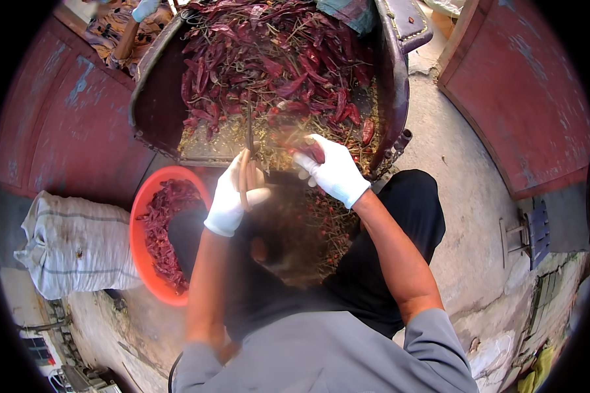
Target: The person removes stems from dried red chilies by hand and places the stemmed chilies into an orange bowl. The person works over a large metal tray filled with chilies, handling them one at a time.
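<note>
My left hand (236, 189), in a white knit glove, is closed around the handles of a pair of scissors (250, 147), whose blades point away from me over the cart's edge. My right hand (332, 169), gloved alike, holds dried red chili peppers (315, 151); their far ends are blurred. Both hands are above my knees, a little apart. Beyond them a heap of dried red chilies with stems (275, 64) fills the back of a dark cart bed (157, 93). Loose yellow seeds (211, 142) cover its near floor.
An orange-red plastic basin (138, 260) of chilies is by my left knee, beside a white woven sack (83, 245). Cut stems and red bits (332, 231) lie between my legs. Red metal doors (526, 98) flank the cart. Another person's gloved hand (146, 9) shows at upper left.
</note>
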The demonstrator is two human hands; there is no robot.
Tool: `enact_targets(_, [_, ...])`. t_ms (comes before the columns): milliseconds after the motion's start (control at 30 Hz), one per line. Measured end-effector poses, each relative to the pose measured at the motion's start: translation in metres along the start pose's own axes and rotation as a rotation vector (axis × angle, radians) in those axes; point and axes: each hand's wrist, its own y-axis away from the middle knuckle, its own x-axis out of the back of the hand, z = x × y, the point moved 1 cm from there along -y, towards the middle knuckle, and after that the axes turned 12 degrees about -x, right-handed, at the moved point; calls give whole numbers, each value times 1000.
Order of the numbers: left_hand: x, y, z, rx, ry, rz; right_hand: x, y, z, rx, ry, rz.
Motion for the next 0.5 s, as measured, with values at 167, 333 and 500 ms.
enact_targets(167, [-36, -7, 29, 111, -366, 101, 6, -8, 17, 155, 83, -3])
enact_targets(333, [-41, -4, 27, -215, -844, -146, 4, -3, 11, 156, 60, -104])
enact_targets(500, [-36, -9, 33, -504, -999, -275, 11, 12, -9, -40, -40, -300])
